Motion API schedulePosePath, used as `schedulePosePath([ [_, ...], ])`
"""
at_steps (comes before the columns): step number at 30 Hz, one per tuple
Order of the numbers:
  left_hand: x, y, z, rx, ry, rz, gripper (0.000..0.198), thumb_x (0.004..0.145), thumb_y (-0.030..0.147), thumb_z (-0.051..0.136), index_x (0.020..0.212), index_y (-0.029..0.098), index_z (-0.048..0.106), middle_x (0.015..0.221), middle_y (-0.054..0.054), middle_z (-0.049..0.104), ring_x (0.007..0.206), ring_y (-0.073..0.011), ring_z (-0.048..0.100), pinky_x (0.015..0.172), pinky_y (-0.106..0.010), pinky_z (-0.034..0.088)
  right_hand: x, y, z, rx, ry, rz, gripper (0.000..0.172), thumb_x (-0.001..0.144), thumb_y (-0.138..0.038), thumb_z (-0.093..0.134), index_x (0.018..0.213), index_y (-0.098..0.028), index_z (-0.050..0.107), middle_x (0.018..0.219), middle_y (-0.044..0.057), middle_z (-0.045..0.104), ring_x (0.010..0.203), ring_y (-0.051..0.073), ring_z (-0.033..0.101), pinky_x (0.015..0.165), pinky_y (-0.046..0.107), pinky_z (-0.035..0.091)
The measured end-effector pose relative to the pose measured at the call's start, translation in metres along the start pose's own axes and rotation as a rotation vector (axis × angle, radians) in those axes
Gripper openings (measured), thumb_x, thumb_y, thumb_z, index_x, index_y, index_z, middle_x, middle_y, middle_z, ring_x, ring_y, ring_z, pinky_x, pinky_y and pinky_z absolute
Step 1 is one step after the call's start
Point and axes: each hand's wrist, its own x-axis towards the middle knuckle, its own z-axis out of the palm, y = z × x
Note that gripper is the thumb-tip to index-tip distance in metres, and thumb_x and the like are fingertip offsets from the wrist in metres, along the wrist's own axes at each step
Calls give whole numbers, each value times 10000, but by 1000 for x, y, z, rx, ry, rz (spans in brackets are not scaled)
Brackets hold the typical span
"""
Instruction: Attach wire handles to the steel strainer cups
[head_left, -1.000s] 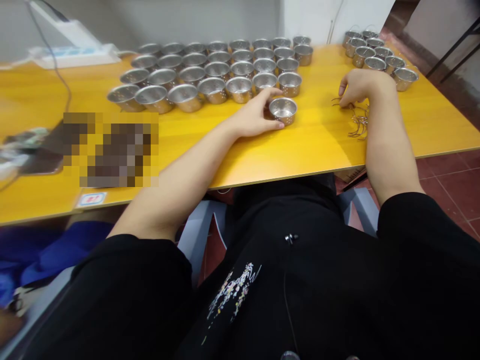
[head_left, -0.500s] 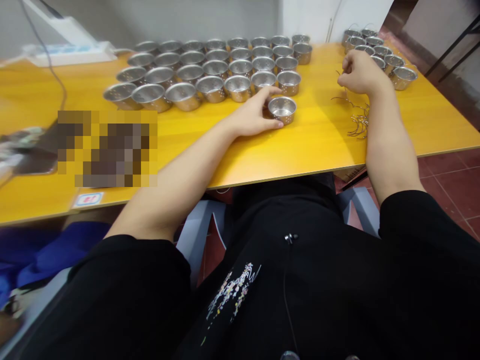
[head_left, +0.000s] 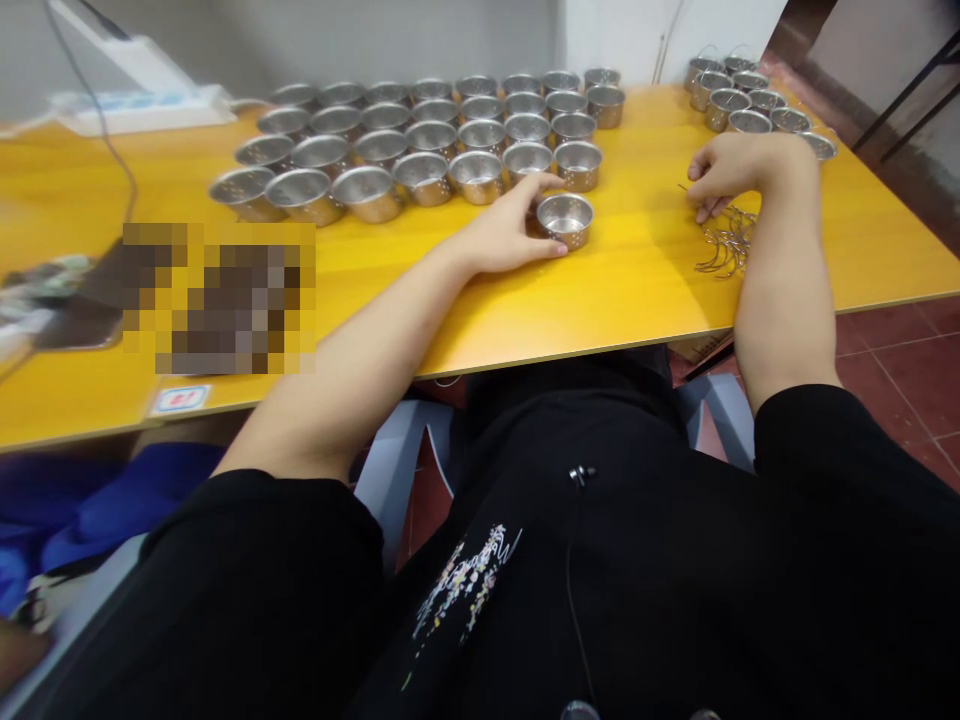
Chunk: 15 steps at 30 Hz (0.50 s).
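Right hand [head_left: 726,168] dropped onto wire handles [head_left: 721,248]; left hand [head_left: 508,232] grips cup [head_left: 565,219].

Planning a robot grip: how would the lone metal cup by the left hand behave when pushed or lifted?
The cup looks like thin shiny metal, so probably light and stiff. Wide and low, it should slide on the smooth table rather than tip. Its polished wall, held by the left hand, may be slippery.

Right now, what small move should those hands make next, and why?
Probably lift one wire from the wire pile, since the right hand rests curled at its edge while the left hand steadies the lone cup nearby.
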Motion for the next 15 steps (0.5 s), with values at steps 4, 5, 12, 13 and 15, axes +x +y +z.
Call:
schedulePosePath([
  [4, -1, 2, 1, -7, 3, 7, 1062, 706, 443, 1110, 1690, 331, 728, 1628, -151, 786, 1598, -506, 722, 1458, -702, 547, -1, 0, 2, 118, 112, -103, 494, 1238, 145, 629, 930, -239, 583, 785, 3, 734, 825, 188, 849, 934, 320, 726],
  [5, -1, 3, 1, -6, 3, 6, 1071, 701, 452, 1113, 1692, 328, 724, 1644, -153, 783, 1600, -510, 725, 1467, -708, 547, -1, -4, 5, 163, 136, -157, 497, 1224, 168, 609, 929, -232, 583, 809, -5, 723, 821, 168, 840, 880, 275, 690],
  [12, -2, 7, -2, -53, -13, 5, 1085, 666, 548, 1155, 1638, 306, 738, 1684, -178, 771, 1615, -546, 738, 1436, -738, 588, 12, -42, 41, 540, 12, -473, 566, 981, -104, 1083, 995, -275, 544, 965, -72, 740, 1005, 183, 864, 1051, 341, 724],
  [13, -2, 8, -2, -64, -19, 12, 1063, 671, 544, 1153, 1624, 307, 746, 1693, -176, 771, 1621, -544, 737, 1432, -736, 595, 15, -46, 46, 576, 3, -502, 679, 865, -273, 1208, 1000, -290, 544, 970, -80, 775, 1053, 213, 854, 1108, 386, 727],
  [15, -2, 10, -2, -81, -25, 21, 1022, 679, 516, 1145, 1603, 321, 754, 1708, -162, 774, 1637, -531, 731, 1441, -732, 598, 19, -50, 53, 634, -7, -540, 905, 595, -526, 1320, 1031, -319, 554, 1010, -105, 849, 1142, 259, 832, 1183, 448, 704],
])
